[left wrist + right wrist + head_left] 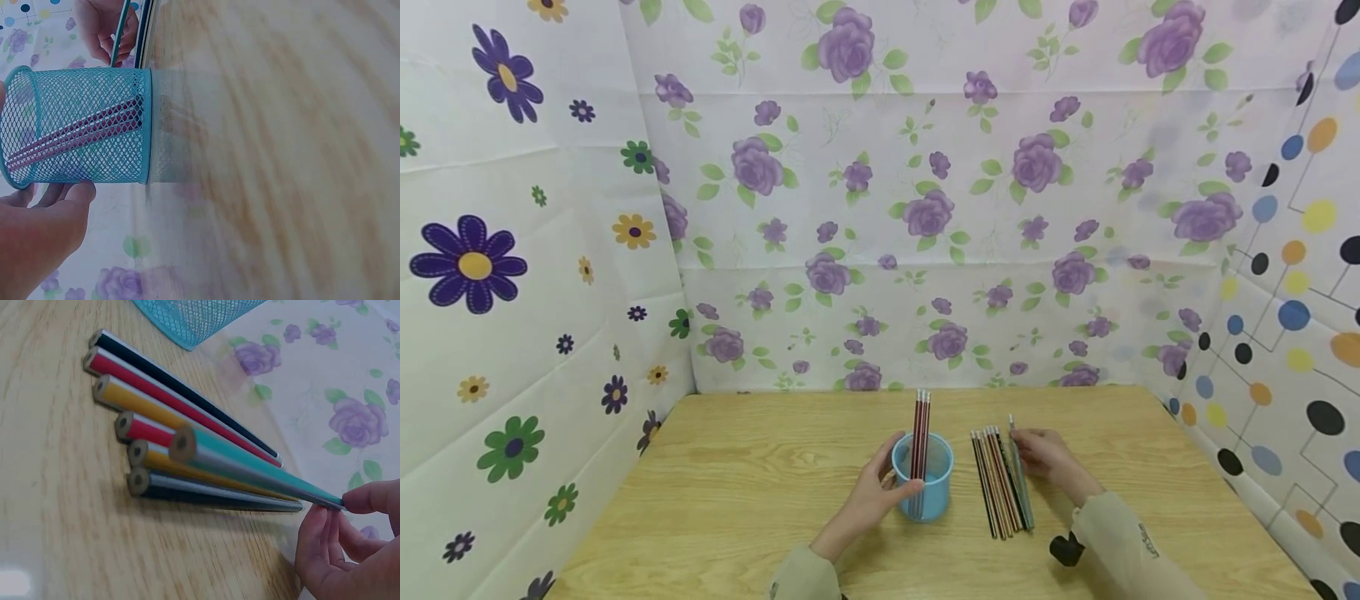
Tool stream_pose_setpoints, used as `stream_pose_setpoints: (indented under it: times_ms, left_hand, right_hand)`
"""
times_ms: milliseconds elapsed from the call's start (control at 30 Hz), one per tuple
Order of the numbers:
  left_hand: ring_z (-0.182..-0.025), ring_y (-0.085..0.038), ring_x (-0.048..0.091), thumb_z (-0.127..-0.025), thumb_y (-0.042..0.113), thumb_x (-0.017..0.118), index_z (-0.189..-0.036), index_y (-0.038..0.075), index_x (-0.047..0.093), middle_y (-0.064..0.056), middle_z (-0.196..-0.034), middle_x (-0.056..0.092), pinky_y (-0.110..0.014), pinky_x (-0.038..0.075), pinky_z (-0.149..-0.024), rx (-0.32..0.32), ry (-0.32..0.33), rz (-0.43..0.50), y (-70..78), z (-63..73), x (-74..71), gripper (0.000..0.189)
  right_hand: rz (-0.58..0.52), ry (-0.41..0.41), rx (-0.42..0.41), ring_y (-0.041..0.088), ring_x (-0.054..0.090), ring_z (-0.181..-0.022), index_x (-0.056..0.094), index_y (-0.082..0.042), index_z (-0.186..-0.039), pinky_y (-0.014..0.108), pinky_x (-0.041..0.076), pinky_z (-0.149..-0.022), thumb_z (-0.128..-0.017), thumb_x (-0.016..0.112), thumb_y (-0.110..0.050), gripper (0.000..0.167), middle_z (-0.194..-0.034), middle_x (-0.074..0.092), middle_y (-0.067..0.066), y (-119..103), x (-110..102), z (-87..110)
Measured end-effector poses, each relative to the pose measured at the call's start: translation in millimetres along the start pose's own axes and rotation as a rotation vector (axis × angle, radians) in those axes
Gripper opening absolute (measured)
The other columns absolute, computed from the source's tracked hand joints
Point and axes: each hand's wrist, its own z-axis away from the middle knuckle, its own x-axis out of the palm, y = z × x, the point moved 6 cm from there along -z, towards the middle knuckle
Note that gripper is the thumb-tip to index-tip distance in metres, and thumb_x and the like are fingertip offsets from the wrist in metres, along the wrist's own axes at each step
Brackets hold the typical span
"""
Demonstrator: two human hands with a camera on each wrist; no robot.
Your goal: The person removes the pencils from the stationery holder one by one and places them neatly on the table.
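Observation:
A light blue mesh pencil cup (934, 502) stands on the table, with several dark red striped pencils (922, 429) leaning inside it. My left hand (868, 496) holds the cup from its left side, thumb at the front and fingers behind. To the right of the cup, several pencils (995, 483) lie side by side in black, red and yellow. My right hand (1047, 457) pinches a teal pencil (250, 464) near its far end, between thumb and fingertips. In the right wrist view, this pencil's unsharpened near end is raised over the row.
The wood-grain table (760, 483) is bordered by a flowered cloth (887, 208) at the back and patterned cloths at both sides. A small black object (1066, 550) shows by the right sleeve.

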Motion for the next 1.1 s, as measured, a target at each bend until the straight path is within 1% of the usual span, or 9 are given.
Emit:
stream_pose_setpoints:
  times_ms: [100, 333, 467, 567, 700, 867, 1100]
  left_hand:
    - [-0.143, -0.040, 0.030, -0.092, 0.022, 0.067, -0.155, 0.014, 0.019, -0.019, -0.155, 0.030, -0.054, 0.030, -0.115, 0.000, -0.002, -0.006, -0.5, -1.0, -0.2, 0.079]
    - [-0.143, -0.039, 0.030, -0.091, 0.024, 0.068, -0.155, 0.016, 0.021, -0.018, -0.156, 0.030, -0.053, 0.030, -0.115, -0.006, 0.004, -0.008, -6.3, -2.0, -0.6, 0.080]
    - [-0.144, -0.039, 0.029, -0.091, 0.026, 0.069, -0.154, 0.017, 0.022, -0.016, -0.157, 0.030, -0.053, 0.029, -0.115, -0.011, 0.006, -0.006, -8.1, -2.3, -1.0, 0.080]
    - [-0.143, -0.040, 0.030, -0.091, 0.027, 0.068, -0.155, 0.014, 0.021, -0.018, -0.156, 0.030, -0.055, 0.030, -0.115, -0.004, 0.005, -0.010, -8.0, -2.5, -1.2, 0.080]
    - [-0.143, -0.040, 0.031, -0.091, 0.027, 0.068, -0.154, 0.014, 0.022, -0.018, -0.156, 0.031, -0.055, 0.030, -0.115, -0.006, 0.009, -0.009, -8.3, -2.5, -1.2, 0.080]
    - [-0.143, -0.038, 0.031, -0.091, 0.025, 0.068, -0.154, 0.017, 0.023, -0.016, -0.156, 0.032, -0.053, 0.030, -0.115, -0.014, 0.014, -0.004, -8.9, -2.9, -1.3, 0.078]
    - [-0.143, -0.039, 0.030, -0.091, 0.027, 0.069, -0.155, 0.016, 0.022, -0.017, -0.156, 0.031, -0.053, 0.029, -0.115, -0.007, 0.008, -0.008, -6.1, -2.3, -1.0, 0.080]
  right_hand:
    - [0.039, 0.004, -0.017, 0.005, 0.056, -0.068, 0.042, 0.011, -0.137, 0.019, 0.052, -0.062, -0.099, 0.053, -0.021, 0.051, -0.089, 0.063, -0.001, 0.3, -1.6, -1.7]
    - [0.152, 0.037, -0.051, 0.010, 0.059, -0.076, 0.047, 0.012, -0.133, 0.024, 0.054, -0.065, -0.100, 0.051, -0.019, 0.046, -0.097, 0.063, 0.007, -1.0, -3.6, -4.3]
    - [0.171, 0.044, -0.052, 0.011, 0.060, -0.078, 0.047, 0.014, -0.131, 0.026, 0.056, -0.068, -0.100, 0.051, -0.018, 0.045, -0.098, 0.064, 0.009, -1.9, -3.0, -3.7]
    - [0.179, 0.046, -0.049, 0.012, 0.061, -0.079, 0.048, 0.015, -0.130, 0.028, 0.057, -0.071, -0.099, 0.052, -0.017, 0.044, -0.099, 0.064, 0.011, -2.7, -2.6, -3.3]
    - [0.201, 0.059, -0.049, 0.013, 0.062, -0.082, 0.048, 0.015, -0.128, 0.029, 0.059, -0.073, -0.099, 0.052, -0.016, 0.043, -0.102, 0.064, 0.014, -1.1, -3.5, -4.4]
    - [0.242, 0.099, -0.059, 0.013, 0.062, -0.078, 0.054, 0.013, -0.123, 0.029, 0.059, -0.071, -0.098, 0.054, -0.014, 0.037, -0.096, 0.065, 0.013, 1.1, -4.4, -6.4]
    - [0.317, 0.157, -0.060, 0.014, 0.063, -0.076, 0.058, 0.013, -0.118, 0.027, 0.059, -0.068, -0.095, 0.057, -0.014, 0.035, -0.093, 0.066, 0.013, -0.1, -2.5, -5.5]
